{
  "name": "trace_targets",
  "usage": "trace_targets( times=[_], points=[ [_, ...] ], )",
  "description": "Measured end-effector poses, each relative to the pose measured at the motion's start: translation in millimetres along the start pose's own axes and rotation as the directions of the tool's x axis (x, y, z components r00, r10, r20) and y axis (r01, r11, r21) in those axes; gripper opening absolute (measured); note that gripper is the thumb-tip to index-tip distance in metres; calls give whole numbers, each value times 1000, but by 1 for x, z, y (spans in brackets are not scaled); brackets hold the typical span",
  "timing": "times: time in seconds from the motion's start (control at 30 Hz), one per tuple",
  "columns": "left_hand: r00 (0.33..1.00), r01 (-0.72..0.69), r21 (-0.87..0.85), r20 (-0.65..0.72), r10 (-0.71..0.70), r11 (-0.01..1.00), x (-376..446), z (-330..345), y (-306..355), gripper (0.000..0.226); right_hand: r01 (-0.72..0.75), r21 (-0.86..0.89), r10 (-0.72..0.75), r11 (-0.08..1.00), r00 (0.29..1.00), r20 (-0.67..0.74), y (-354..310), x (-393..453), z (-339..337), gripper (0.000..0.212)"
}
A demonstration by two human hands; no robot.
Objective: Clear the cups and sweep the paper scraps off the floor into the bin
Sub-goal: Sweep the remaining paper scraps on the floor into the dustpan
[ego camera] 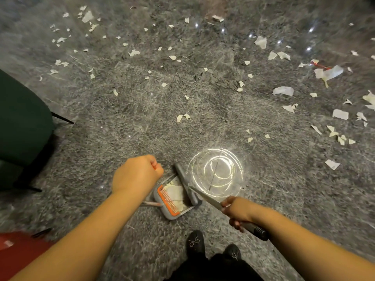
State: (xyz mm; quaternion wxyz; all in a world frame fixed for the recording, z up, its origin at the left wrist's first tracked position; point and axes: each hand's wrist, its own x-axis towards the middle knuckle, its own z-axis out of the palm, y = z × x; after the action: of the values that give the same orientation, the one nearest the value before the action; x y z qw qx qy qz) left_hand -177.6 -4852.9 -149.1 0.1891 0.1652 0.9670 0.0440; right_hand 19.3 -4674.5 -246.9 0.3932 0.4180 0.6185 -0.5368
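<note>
Right hand (236,212) grips broom (187,182) beside dustpan (174,196).

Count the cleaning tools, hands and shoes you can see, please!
Cleaning tools: 2 (grey broom with white handle, grey dustpan with orange comb edge)
Hands: 2 (left, right)
Black shoes: 2 (one, other)
Total: 6
</note>
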Motion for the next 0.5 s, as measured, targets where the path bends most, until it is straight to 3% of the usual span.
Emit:
trace_targets(
  times=[0.23, 0.5],
  points=[
    [996, 79, -109, -34, -83, 991, 6, -16, -27, 20, 50, 65, -49, 997, 999, -18, -16, -15, -2, 24],
    [974, 177, -225, -98, -204, 958, 37, -40, -30, 19, 109, 168, -93, 980, 991, -100, -76, -14, -56, 20]
  ],
)
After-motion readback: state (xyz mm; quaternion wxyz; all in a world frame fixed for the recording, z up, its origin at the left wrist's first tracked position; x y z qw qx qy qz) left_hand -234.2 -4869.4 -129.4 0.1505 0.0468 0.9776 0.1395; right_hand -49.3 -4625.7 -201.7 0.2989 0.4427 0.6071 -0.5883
